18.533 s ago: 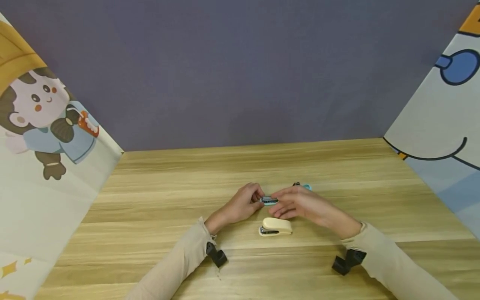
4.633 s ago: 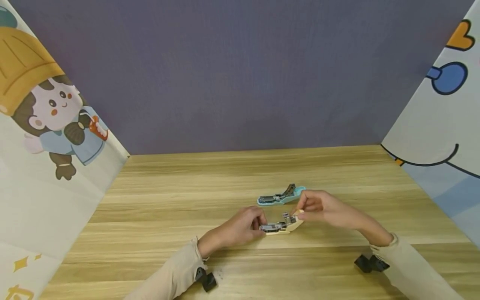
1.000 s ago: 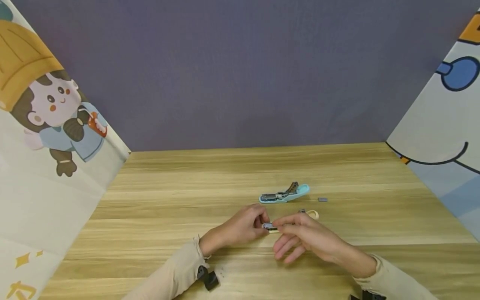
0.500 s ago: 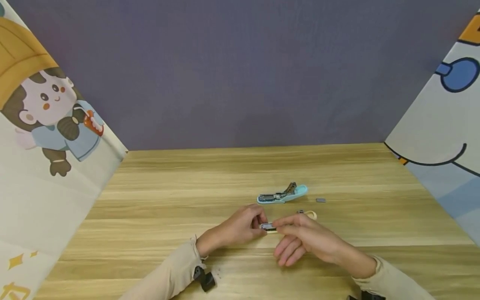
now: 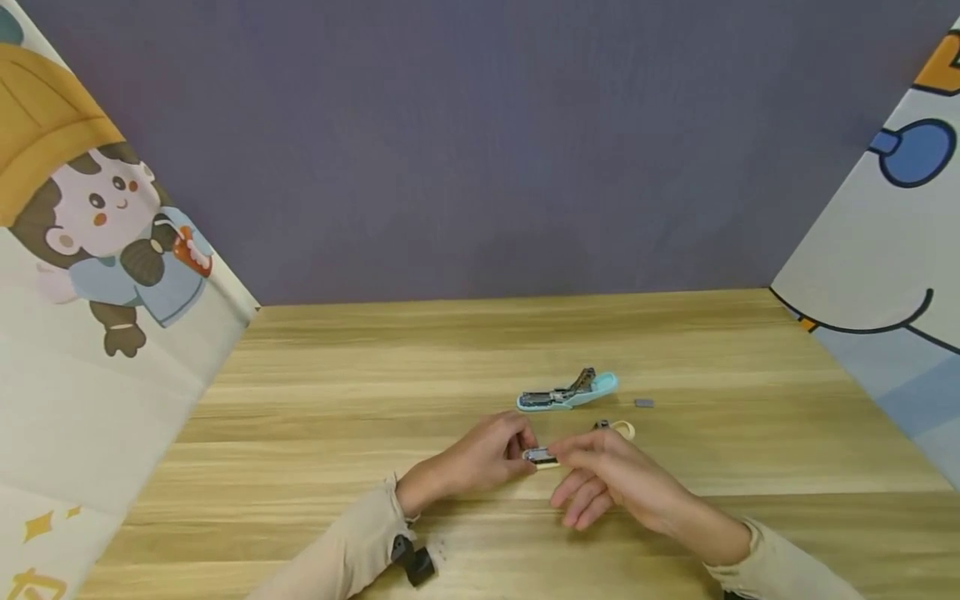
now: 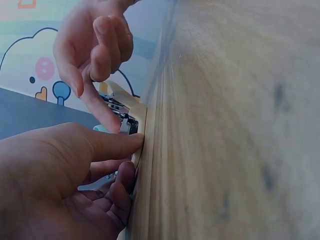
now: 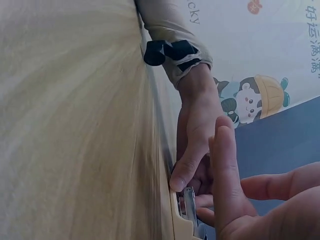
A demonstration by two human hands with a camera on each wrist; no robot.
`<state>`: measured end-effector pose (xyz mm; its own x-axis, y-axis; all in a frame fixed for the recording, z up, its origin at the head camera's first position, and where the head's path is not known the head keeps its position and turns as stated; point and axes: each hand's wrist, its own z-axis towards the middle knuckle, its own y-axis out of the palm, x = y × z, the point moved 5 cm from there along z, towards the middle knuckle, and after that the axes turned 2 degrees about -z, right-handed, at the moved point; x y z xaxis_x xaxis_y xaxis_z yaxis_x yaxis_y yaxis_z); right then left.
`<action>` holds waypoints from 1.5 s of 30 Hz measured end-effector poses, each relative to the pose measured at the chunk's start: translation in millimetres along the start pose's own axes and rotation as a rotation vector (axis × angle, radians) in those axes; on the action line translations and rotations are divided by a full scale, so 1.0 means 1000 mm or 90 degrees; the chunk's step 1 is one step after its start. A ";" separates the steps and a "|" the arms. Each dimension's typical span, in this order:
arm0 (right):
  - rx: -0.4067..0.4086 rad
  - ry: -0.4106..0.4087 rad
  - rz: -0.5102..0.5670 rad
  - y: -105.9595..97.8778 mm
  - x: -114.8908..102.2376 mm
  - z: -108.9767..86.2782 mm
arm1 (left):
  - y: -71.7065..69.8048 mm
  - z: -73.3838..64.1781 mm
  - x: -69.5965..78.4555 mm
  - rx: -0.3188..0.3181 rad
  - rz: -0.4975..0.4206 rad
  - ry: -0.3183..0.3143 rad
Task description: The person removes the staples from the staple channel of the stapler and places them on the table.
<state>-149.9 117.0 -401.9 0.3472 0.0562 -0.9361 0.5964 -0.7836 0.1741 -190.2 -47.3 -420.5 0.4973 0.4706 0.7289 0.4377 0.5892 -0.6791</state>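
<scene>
A cream stapler [image 5: 540, 456] lies opened out on the table, its top folded back to the right. My left hand [image 5: 486, 454] holds its front end low against the wood, thumb on the near side and fingers on the far side. The right hand [image 5: 626, 479] reaches over the stapler's middle, hiding part of it. In the left wrist view, one straight finger of the right hand [image 6: 97, 55] presses at the metal magazine [image 6: 128, 125]. The right wrist view shows the magazine raised above the cream base [image 7: 183, 227].
Behind the hands lies a teal stapler [image 5: 555, 400], also opened out with its metal part tilted up. To its right is a small grey strip of staples [image 5: 644, 403]. A dark panel [image 5: 495, 167] closes off the table's back edge, with printed walls on both sides.
Both hands have moved from the teal stapler to the cream one, which was closed at first. Its top now lies folded back and the grey strip shows. The last second shows hardly any movement.
</scene>
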 end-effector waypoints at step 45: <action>-0.008 -0.046 -0.066 0.003 0.004 0.007 | 0.000 -0.001 0.000 0.002 0.034 0.004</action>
<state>-151.6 110.4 -407.2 0.2306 0.0910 -0.9688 0.6352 -0.7683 0.0790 -189.3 -47.6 -420.5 0.5239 0.4974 0.6915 0.4079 0.5662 -0.7163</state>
